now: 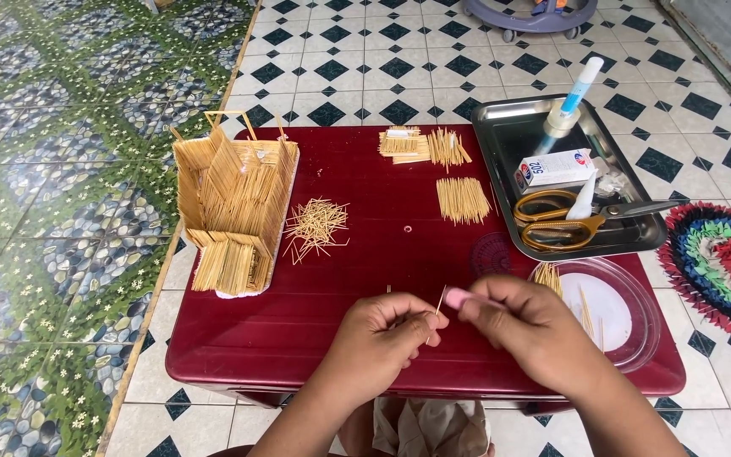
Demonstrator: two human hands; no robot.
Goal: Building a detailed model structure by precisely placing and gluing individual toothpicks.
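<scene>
Nearest me, my left hand (382, 332) pinches a single toothpick (439, 303) upright in its fingers; my right hand (528, 328), fingers closed on a small pink tool (460, 297), meets its tip above the red tabletop (298, 330); beyond, a loose toothpick heap (316, 226) and flat glued panels (462, 200) wait unused; farther left, the toothpick house (232, 207) looks walled and roofed, so I judge mostly finishing remains.

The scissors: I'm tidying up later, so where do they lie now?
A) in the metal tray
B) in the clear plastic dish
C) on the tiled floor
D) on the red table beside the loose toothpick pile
A: the yellow-handled scissors lie inside the metal tray at the table's right, next to a small box.
</scene>
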